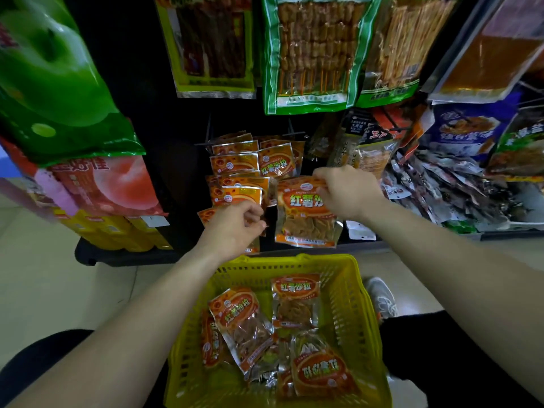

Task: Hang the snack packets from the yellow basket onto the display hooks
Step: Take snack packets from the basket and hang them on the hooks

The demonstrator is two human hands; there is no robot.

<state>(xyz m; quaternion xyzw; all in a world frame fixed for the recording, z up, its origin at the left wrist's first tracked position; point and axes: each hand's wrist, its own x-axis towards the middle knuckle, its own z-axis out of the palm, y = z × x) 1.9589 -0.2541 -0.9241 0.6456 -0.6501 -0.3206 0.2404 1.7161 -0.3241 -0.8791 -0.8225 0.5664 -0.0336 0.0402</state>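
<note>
My right hand (344, 191) grips the top edge of an orange snack packet (306, 216), which hangs upright in front of the dark display rack. My left hand (235, 225) is just left of it with curled fingers pinching a dark hook tip (266, 222) beside the packet. Behind both hands, several matching orange packets (250, 169) hang on hooks in rows. Below, the yellow basket (350, 293) sits on the floor between my knees and holds several more orange packets (241, 322).
Large green skewer snack bags (309, 54) hang above the hooks. Big green and pink bags (59, 92) crowd the left side. A heap of dark packets (459, 187) fills a shelf on the right. My shoe (381, 295) is beside the basket on the pale floor.
</note>
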